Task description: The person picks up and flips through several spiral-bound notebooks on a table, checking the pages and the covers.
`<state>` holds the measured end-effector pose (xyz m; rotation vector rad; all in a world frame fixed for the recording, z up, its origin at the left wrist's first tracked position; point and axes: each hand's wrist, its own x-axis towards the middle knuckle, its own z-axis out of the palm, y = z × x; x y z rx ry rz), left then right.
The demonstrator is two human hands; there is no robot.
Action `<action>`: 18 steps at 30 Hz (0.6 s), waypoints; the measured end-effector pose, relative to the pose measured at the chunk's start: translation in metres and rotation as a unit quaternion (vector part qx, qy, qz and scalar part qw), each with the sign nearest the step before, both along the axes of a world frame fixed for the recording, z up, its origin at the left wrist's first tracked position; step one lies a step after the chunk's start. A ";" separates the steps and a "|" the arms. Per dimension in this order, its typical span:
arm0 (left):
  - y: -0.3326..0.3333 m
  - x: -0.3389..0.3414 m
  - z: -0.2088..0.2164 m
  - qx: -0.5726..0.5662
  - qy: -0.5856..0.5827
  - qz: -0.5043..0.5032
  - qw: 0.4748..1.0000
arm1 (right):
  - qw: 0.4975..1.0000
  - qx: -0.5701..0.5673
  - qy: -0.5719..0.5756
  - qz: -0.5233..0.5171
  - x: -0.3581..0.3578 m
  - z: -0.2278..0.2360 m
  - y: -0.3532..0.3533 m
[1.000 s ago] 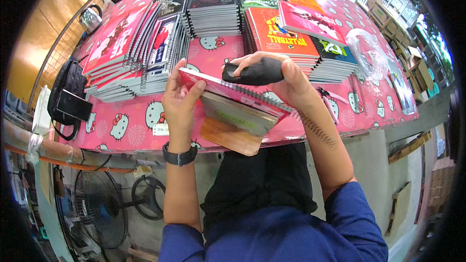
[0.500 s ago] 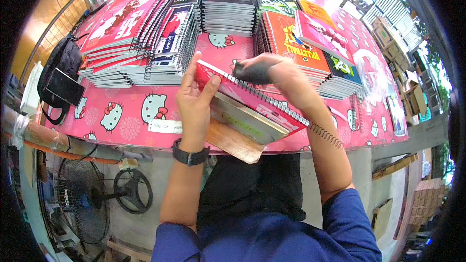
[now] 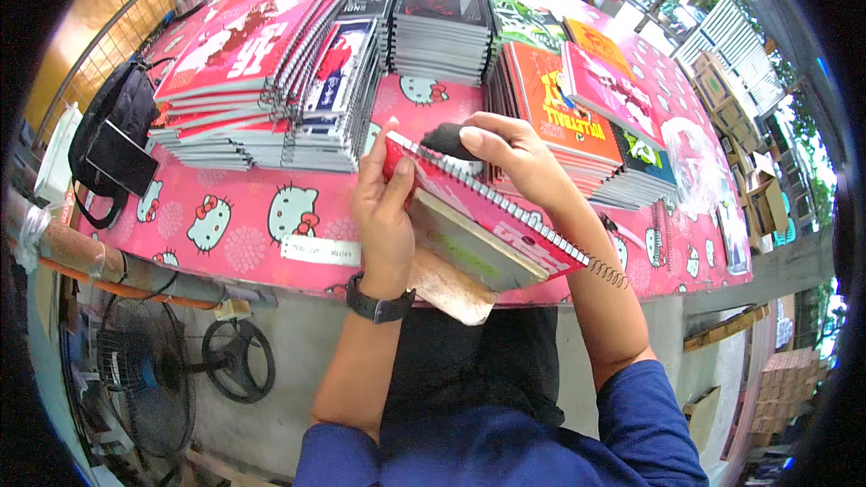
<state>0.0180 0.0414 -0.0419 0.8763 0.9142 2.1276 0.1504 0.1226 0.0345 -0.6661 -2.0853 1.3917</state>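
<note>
My left hand (image 3: pixel 386 221), with a dark watch on its wrist, grips the upper left end of a pink and red notebook (image 3: pixel 501 221). The notebook is tilted, its row of binding holes upward. A dark wire coil (image 3: pixel 611 274) sticks out past its right end, beside my right forearm. A wooden block (image 3: pixel 451 289) with a pale upright board (image 3: pixel 474 248) sits under and in front of it at the table's edge. My right hand (image 3: pixel 516 151) is closed on a rounded black object (image 3: pixel 444 139) just above the holes; its kind is unclear.
Stacks of pink notebooks (image 3: pixel 239 45), dark notebooks (image 3: pixel 442 4) and orange notebooks (image 3: pixel 564 108) stand across the pink patterned table (image 3: pixel 244 239). A black bag (image 3: pixel 113 131) with a phone lies left. Clear plastic wrap (image 3: pixel 693 158) lies right. A fan (image 3: pixel 144 370) stands below the left edge.
The blurred right hand now shows clearly, with its thumb on the black object near the notebook's upper left end. The left hand still grips the notebook. The whole view has shifted slightly.
</note>
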 end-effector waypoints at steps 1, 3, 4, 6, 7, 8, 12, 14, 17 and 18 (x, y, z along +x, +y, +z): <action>-0.001 0.000 -0.001 -0.005 0.011 0.004 1.000 | 0.999 -0.014 0.031 0.001 -0.002 0.001 0.003; 0.000 -0.002 -0.001 -0.012 0.035 0.008 0.999 | 0.929 -0.284 0.220 0.086 -0.004 0.004 0.000; 0.000 -0.001 0.003 -0.004 0.015 0.000 1.000 | 0.997 -0.077 0.020 0.010 -0.011 0.002 0.006; -0.002 0.000 0.003 -0.002 -0.014 -0.006 1.000 | 0.999 -0.040 -0.023 -0.004 -0.008 0.002 0.000; -0.003 -0.004 0.004 0.006 -0.007 -0.003 1.000 | 0.998 -0.065 -0.025 -0.003 -0.007 0.002 0.005; -0.004 -0.002 0.005 -0.010 0.001 -0.012 1.000 | 0.976 -0.179 0.114 0.053 -0.004 0.001 0.003; 0.001 0.007 0.005 -0.014 -0.004 -0.049 0.999 | 0.996 -0.091 -0.004 0.018 0.008 0.000 0.003; -0.001 -0.001 0.006 -0.038 0.010 -0.016 0.999 | 0.974 -0.175 0.140 0.018 0.024 -0.011 0.005; -0.003 -0.013 0.015 -0.026 0.031 -0.010 0.999 | 0.947 -0.173 0.269 -0.024 0.079 -0.017 -0.011; -0.003 -0.017 0.015 -0.031 0.007 -0.055 0.998 | 0.964 -0.108 0.234 -0.067 0.097 -0.023 -0.021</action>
